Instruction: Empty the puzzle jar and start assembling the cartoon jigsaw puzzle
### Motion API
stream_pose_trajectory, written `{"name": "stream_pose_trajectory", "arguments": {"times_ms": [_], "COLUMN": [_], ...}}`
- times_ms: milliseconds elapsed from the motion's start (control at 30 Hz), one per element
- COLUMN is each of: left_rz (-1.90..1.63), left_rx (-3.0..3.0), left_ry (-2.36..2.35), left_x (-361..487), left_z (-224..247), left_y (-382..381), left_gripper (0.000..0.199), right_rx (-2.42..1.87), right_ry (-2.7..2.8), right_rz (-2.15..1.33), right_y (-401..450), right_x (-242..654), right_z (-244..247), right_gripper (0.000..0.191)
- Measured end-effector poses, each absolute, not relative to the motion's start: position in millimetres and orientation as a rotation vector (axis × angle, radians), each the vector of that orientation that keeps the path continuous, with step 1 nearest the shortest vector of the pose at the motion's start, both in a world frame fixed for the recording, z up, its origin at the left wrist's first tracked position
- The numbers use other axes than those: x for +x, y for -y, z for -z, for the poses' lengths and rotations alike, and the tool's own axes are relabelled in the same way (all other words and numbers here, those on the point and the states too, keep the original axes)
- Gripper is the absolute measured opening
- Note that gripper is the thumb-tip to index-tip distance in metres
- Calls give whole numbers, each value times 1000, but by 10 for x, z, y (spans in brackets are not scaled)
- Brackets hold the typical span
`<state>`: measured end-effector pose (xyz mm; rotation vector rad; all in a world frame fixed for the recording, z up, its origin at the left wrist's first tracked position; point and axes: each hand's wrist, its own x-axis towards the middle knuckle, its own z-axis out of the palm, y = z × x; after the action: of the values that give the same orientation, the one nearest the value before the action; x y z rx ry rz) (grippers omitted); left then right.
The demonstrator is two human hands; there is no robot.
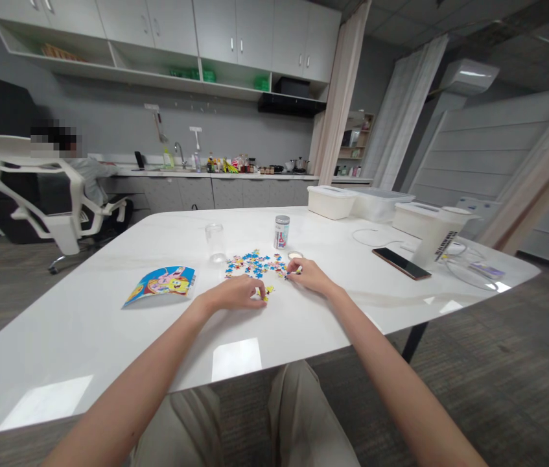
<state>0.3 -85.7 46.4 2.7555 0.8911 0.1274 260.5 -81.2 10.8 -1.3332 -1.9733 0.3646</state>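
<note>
Yellow puzzle pieces (pixel 269 290) beside curled left hand (pixel 241 293), right hand (pixel 310 275) arched farther forward, both grips unclear

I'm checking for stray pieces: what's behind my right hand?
A small round disc lies just behind your right hand, with the printed canister standing farther back. Anything the hand itself covers can't be seen.

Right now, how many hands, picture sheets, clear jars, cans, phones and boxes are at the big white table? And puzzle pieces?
Left hand, right hand: 2
Picture sheet: 1
Clear jar: 1
Can: 1
Phone: 1
Boxes: 3
Total: 9
Puzzle pieces: too jumbled to count, so not in the total
</note>
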Motion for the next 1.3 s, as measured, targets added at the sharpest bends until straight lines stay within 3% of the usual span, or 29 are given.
{"name": "stream_pose_trajectory", "arguments": {"times_ms": [300, 600, 900, 1167, 1300], "left_rz": [-183, -277, -293, -454, -545], "left_rx": [2732, 2661, 2561, 2362, 2186], "left_ry": [-825, -761, -708, -859, -977], "left_x": [36, 57, 116, 167, 176], "left_z": [-450, -435, -392, -466, -444], "left_y": [885, 888, 885, 876, 804], "left_gripper": [28, 26, 20, 26, 29], "right_rx": [-1349, -1387, -1370, -1334, -1184], "right_ry": [1939, 1976, 2065, 2034, 2068], "right_rz": [-429, -532, -468, -278, -536], "right_y": [838, 880, 847, 864, 896], "right_x": [2565, 2525, 2575, 2516, 2408], "right_z": [-167, -160, -102, -124, -165], "right_gripper": [22, 12, 14, 15, 18]}}
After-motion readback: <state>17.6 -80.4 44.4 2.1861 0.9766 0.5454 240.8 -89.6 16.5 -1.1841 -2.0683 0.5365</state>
